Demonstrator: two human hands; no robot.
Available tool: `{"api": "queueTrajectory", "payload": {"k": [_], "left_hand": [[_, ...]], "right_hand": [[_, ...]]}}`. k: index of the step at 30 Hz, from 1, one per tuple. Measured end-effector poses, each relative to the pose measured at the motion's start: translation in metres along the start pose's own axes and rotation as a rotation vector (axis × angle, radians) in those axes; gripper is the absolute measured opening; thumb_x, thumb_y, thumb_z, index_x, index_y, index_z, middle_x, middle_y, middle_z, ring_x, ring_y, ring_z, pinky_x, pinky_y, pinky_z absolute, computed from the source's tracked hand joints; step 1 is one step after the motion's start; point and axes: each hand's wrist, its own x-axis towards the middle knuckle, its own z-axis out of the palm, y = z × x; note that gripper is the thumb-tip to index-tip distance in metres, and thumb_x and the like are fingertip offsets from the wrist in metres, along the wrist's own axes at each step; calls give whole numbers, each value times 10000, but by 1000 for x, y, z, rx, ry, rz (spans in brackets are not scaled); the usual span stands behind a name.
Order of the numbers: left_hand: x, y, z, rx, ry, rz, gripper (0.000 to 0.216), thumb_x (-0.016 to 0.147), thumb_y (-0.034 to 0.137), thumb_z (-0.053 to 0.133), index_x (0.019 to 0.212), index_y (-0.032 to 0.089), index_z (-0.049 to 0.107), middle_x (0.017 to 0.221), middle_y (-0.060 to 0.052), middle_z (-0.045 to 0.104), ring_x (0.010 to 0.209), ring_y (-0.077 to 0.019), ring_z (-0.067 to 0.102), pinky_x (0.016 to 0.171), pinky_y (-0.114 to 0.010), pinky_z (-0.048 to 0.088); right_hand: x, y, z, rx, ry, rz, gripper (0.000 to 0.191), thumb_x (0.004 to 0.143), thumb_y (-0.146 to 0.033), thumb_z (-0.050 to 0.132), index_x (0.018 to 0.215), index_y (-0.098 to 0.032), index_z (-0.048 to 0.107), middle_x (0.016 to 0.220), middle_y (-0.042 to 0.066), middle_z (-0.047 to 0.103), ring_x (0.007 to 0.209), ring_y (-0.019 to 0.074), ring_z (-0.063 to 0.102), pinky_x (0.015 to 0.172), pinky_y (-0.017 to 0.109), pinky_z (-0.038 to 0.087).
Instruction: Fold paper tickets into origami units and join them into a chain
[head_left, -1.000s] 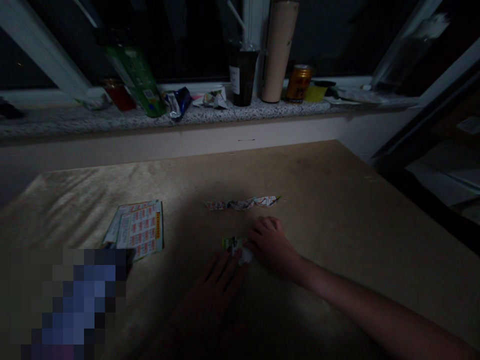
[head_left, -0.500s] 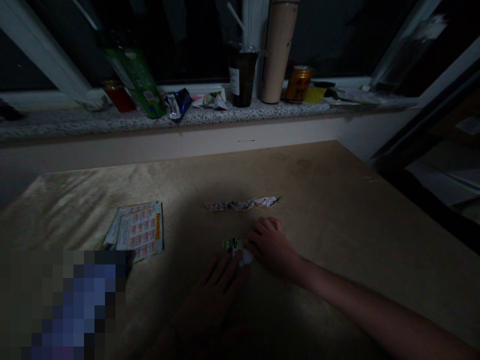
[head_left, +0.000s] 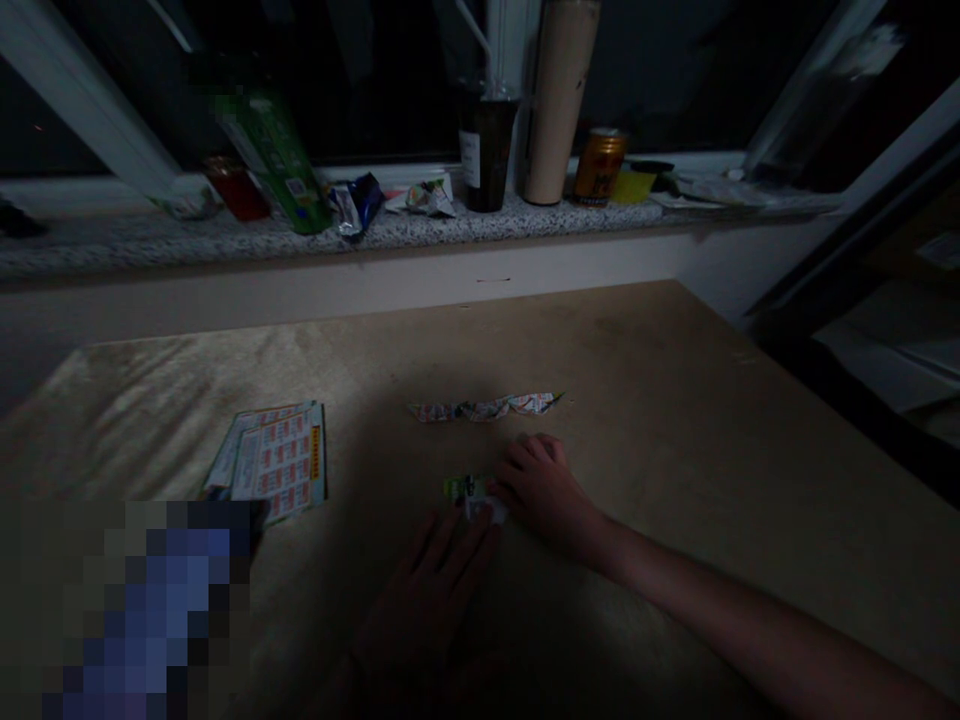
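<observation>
In the middle of the dim table lies a small piece of folded paper (head_left: 472, 488), green printed at its far edge and white nearer me. My left hand (head_left: 427, 580) lies flat with fingers spread, fingertips on the paper's near side. From the right, my right hand (head_left: 544, 495) is closed, its curled fingers at the paper's right edge; its thumb is partly hidden. Beyond both hands lies a crumpled, twisted strip of printed paper (head_left: 486, 407).
Printed card sheets (head_left: 281, 465) lie stacked at the left. A pixelated area covers the lower left corner. Along the granite windowsill (head_left: 405, 228) stand a green container (head_left: 289, 175), a red-filled jar (head_left: 236, 188), a dark cup with straw (head_left: 484, 155), a tall beige cylinder (head_left: 559, 110) and an orange can (head_left: 600, 170).
My left hand's fingers have shifted slightly over the near side of the paper. My right hand and the twisted strip stay in place.
</observation>
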Motion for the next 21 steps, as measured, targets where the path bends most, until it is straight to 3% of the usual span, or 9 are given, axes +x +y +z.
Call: {"api": "queueTrajectory", "payload": {"k": [9,11,15,18,21], "left_hand": [[-2,5,-11,13,-34,-23,833,804,667,326,1428,159,109,1497,-64,80,1340,-365,107,1060,-540,145],[-2,7,-12,21,-23,-31,849,798,670,336,1429,158,88,1497,-66,88,1340,-357,118,1064,-527,147],[-2,6,-5,44,14,-27,856,794,671,339,1430,150,100,1491,-89,133,1336,-352,144,1065,-511,154],[-1,3,3,36,50,-11,892,778,690,344,1430,141,82,1495,-90,109,1337,-369,118,1064,-519,142],[-1,2,6,20,47,-5,900,774,700,335,1430,155,48,1499,-84,98,1335,-375,113,1063,-522,132]], "right_hand": [[-2,-1,-6,25,24,23,150,872,-291,522,850,-175,615,890,70,603,925,229,496,872,401,345],[-10,-1,-13,53,45,-23,171,855,-284,544,962,-167,609,982,87,607,977,226,496,911,394,351],[-39,-7,-25,9,18,-237,361,871,-348,502,1211,-229,512,1243,69,541,1192,241,407,1067,483,175],[-56,-11,-30,-20,-54,-237,519,859,-403,493,1320,-180,407,1364,122,428,1288,266,310,1076,521,169],[-58,-10,-32,-1,-91,-217,542,840,-397,517,1330,-200,399,1388,128,395,1313,278,275,1060,558,199]]}}
